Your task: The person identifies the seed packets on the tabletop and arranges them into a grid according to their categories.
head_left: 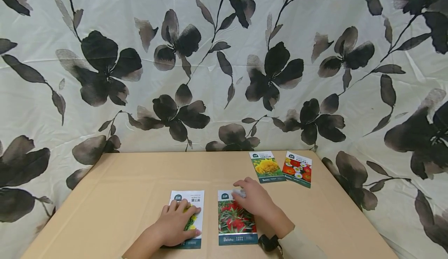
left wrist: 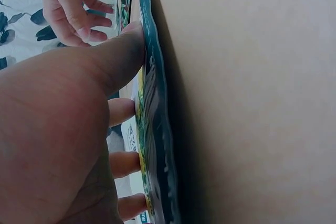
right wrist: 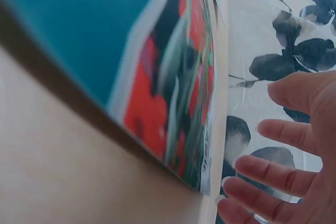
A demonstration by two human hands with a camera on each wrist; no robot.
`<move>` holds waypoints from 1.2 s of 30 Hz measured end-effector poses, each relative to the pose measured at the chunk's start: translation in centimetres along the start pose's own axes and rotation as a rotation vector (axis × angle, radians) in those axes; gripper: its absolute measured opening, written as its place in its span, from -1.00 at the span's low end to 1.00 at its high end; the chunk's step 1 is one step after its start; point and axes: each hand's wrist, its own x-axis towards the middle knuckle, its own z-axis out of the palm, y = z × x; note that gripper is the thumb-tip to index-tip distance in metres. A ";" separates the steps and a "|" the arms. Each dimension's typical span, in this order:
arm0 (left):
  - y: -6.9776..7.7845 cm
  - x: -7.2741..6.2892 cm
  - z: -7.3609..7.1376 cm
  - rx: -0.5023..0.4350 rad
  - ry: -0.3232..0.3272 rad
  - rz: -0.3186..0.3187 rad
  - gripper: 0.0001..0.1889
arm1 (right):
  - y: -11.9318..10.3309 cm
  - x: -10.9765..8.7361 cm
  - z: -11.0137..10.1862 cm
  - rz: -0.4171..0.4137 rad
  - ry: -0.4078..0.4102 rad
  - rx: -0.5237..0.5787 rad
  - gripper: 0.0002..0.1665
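Note:
Two seed packets lie side by side near the front of the table. The left one, a white packet with yellow flowers (head_left: 197, 212), is partly covered by my left hand (head_left: 178, 220). That hand's thumb and spread fingers (left wrist: 126, 163) rest on its face; its teal bottom edge (left wrist: 160, 93) bows slightly off the table in the left wrist view. My right hand (head_left: 257, 198) hovers over the upper right of the packet with red flowers (head_left: 236, 222). In the right wrist view this hand's fingers (right wrist: 273, 174) are loosely extended, apart from the packet and holding nothing.
At the table's back right lie a seed packet with a yellow bloom (head_left: 267, 167) and another with red and white flowers (head_left: 297, 169). A tan table (head_left: 140, 181) ends at a white cloth (head_left: 224, 76) printed with dark flowers. A black band (head_left: 268, 243) circles the right wrist.

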 end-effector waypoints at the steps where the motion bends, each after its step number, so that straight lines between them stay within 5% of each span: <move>1: 0.0 0.0 0.1 0.000 0.001 0.001 -0.25 | 0.1 0.1 -0.1 0.000 0.007 0.008 -0.52; 24: 0.0 0.1 0.0 -0.012 -0.013 -0.018 -0.25 | 2.9 2.1 -1.7 0.064 0.168 0.091 -0.69; 36: 0.1 0.0 0.0 -0.011 -0.006 -0.011 -0.26 | 6.5 3.8 -2.4 0.043 0.217 0.049 -0.71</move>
